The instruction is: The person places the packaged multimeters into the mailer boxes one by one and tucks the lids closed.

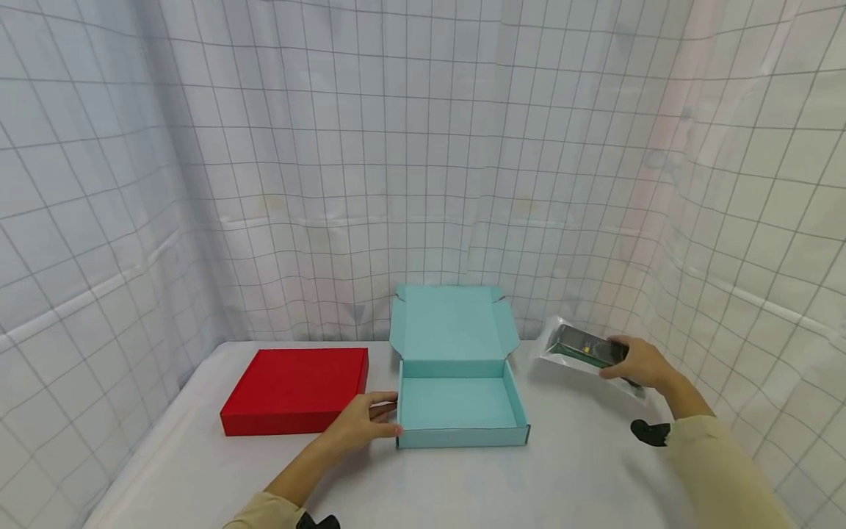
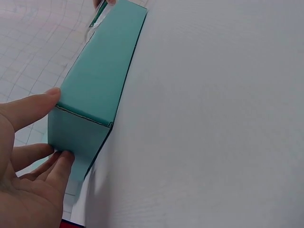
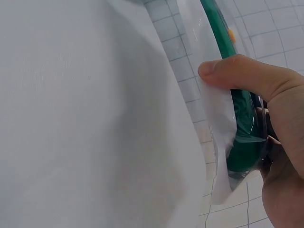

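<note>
An open light-blue cardboard box [image 1: 463, 438] sits on the table with its lid raised at the back and its inside bare. At its left wall is my left hand [image 1: 357, 425]. In the left wrist view the left fingertips [image 2: 66, 156] touch that wall, and the thumb is at the edge by the front corner. Off to the box's right, my right hand [image 1: 641, 361] grips a clear plastic packet [image 1: 581, 345] with a black and green item inside. The right wrist view has the thumb over the packet's green side [image 3: 243, 111]; the other fingers are mostly hidden behind it.
A closed red box [image 1: 297, 386] lies on the white-covered table [image 1: 476, 485], left of the blue box and close to my left hand. White curtains with a dark grid [image 1: 436, 147] hang behind the table and along both sides.
</note>
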### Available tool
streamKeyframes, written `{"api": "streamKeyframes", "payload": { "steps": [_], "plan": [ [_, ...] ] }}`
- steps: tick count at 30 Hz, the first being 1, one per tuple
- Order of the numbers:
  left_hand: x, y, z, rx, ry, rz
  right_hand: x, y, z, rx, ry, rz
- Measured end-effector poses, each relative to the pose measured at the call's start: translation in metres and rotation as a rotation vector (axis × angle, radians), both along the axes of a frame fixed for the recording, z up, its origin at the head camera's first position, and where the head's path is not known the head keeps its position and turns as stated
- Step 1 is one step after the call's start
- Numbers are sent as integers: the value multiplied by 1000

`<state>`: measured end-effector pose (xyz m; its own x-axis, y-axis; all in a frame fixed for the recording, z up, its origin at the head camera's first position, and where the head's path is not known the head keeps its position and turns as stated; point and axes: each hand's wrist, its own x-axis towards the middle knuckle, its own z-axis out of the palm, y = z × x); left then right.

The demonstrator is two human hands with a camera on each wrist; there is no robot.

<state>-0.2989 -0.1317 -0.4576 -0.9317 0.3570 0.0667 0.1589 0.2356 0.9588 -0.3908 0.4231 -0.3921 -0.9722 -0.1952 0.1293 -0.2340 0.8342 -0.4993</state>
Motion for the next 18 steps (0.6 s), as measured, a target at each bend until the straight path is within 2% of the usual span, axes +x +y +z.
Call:
{"api": "streamKeyframes", "payload": {
  "steps": [13,18],
  "plan": [
    [1,1,-2,9,-9,-5,2,-22,16,-17,22,83],
    [2,1,-2,24,-5,-3,1,-37,22,-18,58,118]
  ]
}}
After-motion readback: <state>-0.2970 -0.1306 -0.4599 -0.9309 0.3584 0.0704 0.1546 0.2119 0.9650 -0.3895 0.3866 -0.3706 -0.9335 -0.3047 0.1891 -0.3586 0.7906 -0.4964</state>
